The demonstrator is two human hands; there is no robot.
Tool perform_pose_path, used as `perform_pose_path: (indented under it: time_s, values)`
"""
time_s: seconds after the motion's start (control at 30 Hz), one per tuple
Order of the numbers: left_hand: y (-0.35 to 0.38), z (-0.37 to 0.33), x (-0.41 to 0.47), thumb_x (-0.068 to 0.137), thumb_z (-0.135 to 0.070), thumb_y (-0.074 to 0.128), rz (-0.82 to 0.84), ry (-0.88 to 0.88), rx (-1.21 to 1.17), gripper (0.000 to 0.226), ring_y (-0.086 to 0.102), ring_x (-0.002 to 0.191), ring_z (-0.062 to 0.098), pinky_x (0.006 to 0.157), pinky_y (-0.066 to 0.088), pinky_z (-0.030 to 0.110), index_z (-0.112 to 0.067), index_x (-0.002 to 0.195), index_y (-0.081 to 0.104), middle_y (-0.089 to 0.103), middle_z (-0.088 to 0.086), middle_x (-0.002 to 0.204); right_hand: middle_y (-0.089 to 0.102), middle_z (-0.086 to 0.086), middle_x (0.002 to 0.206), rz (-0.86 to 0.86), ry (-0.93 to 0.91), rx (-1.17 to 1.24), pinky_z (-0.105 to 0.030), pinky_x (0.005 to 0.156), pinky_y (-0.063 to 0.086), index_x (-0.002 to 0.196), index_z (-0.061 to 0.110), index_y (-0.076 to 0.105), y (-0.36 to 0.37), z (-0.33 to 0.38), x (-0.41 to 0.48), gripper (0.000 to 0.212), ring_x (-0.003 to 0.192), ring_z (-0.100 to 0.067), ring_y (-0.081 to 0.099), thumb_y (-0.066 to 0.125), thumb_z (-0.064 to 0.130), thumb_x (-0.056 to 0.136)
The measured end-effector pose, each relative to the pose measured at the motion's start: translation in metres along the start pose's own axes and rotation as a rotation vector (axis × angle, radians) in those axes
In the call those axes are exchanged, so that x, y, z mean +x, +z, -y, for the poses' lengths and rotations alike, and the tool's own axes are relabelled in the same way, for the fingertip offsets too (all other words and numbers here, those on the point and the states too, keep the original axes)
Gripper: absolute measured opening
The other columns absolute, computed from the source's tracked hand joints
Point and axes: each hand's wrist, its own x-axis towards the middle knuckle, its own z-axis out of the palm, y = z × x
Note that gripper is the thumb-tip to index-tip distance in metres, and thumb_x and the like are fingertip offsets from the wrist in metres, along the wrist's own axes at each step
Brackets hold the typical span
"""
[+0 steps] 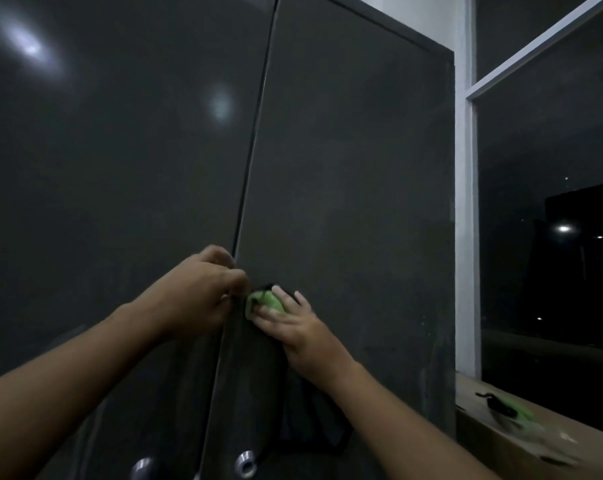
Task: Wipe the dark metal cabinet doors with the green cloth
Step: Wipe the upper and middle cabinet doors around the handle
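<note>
Two tall dark metal cabinet doors fill the view, the left door [113, 168] and the right door [348, 174], meeting at a vertical seam. My right hand [289, 323] presses the green cloth [267, 302] flat against the right door, close to the seam. A dark part of the cloth hangs down below that hand. My left hand [203, 289] is at the seam with curled fingers pinching the cloth's left edge. Most of the cloth is hidden by my fingers.
Two round silver knobs [246, 464] sit low on the doors. A white window frame [468, 202] stands right of the cabinet, with dark glass behind. On the wooden sill [535, 441] lies a green and black object [507, 410].
</note>
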Motion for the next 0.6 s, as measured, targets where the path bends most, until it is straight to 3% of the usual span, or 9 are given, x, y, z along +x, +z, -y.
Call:
perform_pose_path:
  time_s: [0.1, 0.17, 0.23, 0.3, 0.37, 0.43, 0.53, 0.6]
  values:
    - [-0.014, 0.004, -0.010, 0.091, -0.025, 0.052, 0.052, -0.026, 0.087, 0.035, 0.018, 0.138, 0.018, 0.104, 0.023, 0.023, -0.034, 0.124, 0.054, 0.062, -0.016, 0.113, 0.056, 0.001, 0.144, 0.154, -0.124, -0.083, -0.053, 0.114, 0.016, 0.138, 0.018, 0.057, -0.012, -0.002, -0.005, 0.063, 0.145, -0.029, 0.026, 0.033, 0.008, 0.081]
    - [-0.023, 0.008, -0.011, 0.092, -0.024, 0.054, 0.075, -0.042, 0.105, 0.041, 0.014, 0.143, 0.018, 0.112, 0.015, 0.026, -0.035, 0.131, 0.048, 0.062, -0.016, 0.118, 0.060, 0.000, 0.139, 0.174, -0.172, -0.163, -0.057, 0.111, 0.022, 0.133, 0.018, 0.063, -0.025, -0.007, 0.008, 0.065, 0.142, -0.033, 0.036, 0.033, 0.005, 0.076]
    - [-0.029, 0.011, -0.013, 0.091, -0.021, 0.054, 0.095, -0.080, 0.072, 0.050, 0.011, 0.147, 0.018, 0.119, 0.006, 0.032, -0.036, 0.137, 0.041, 0.061, -0.017, 0.123, 0.058, -0.001, 0.141, 0.112, -0.055, -0.146, -0.057, 0.113, 0.019, 0.133, 0.017, 0.062, -0.038, -0.013, 0.029, 0.065, 0.143, -0.034, 0.032, 0.036, -0.001, 0.076]
    - [-0.030, 0.011, -0.015, 0.092, -0.020, 0.051, 0.113, -0.111, 0.086, 0.058, 0.007, 0.149, 0.019, 0.122, -0.001, 0.044, -0.035, 0.145, 0.031, 0.054, -0.015, 0.133, 0.045, 0.000, 0.153, 0.031, 0.130, -0.098, -0.050, 0.119, 0.009, 0.144, 0.018, 0.051, -0.045, -0.013, 0.054, 0.066, 0.150, -0.029, 0.017, 0.032, -0.002, 0.084]
    - [-0.025, 0.011, -0.018, 0.094, -0.023, 0.042, 0.093, -0.136, 0.151, 0.063, 0.002, 0.149, 0.023, 0.120, -0.002, 0.052, -0.028, 0.153, 0.019, 0.036, -0.005, 0.150, 0.034, 0.003, 0.159, -0.058, 0.294, -0.060, -0.048, 0.124, 0.005, 0.150, 0.020, 0.042, -0.044, -0.006, 0.078, 0.067, 0.153, -0.027, 0.008, 0.032, -0.006, 0.090]
    - [-0.018, 0.018, -0.022, 0.094, -0.025, 0.042, 0.073, -0.187, 0.175, 0.071, 0.000, 0.149, 0.025, 0.120, 0.000, 0.054, -0.022, 0.157, 0.008, 0.014, 0.002, 0.160, 0.037, -0.001, 0.158, -0.126, 0.349, -0.018, -0.052, 0.123, 0.009, 0.149, 0.017, 0.044, -0.035, 0.007, 0.091, 0.068, 0.152, -0.032, 0.012, 0.036, -0.011, 0.088]
    - [-0.010, 0.035, -0.028, 0.095, -0.020, 0.048, 0.036, -0.212, 0.141, 0.076, 0.003, 0.151, 0.023, 0.120, -0.001, 0.046, -0.019, 0.157, 0.004, 0.003, 0.000, 0.165, 0.061, -0.005, 0.138, -0.115, 0.054, -0.132, -0.057, 0.111, 0.022, 0.131, 0.014, 0.064, -0.004, 0.030, 0.078, 0.061, 0.138, -0.043, 0.042, 0.038, -0.002, 0.079]
    - [-0.006, 0.037, -0.030, 0.095, -0.019, 0.048, 0.024, -0.213, 0.131, 0.077, 0.002, 0.151, 0.020, 0.119, -0.003, 0.043, -0.021, 0.157, 0.003, 0.000, -0.004, 0.165, 0.063, 0.000, 0.135, -0.011, -0.101, -0.163, -0.053, 0.112, 0.021, 0.128, 0.016, 0.066, 0.017, 0.042, 0.054, 0.056, 0.139, -0.036, 0.042, 0.046, 0.001, 0.078]
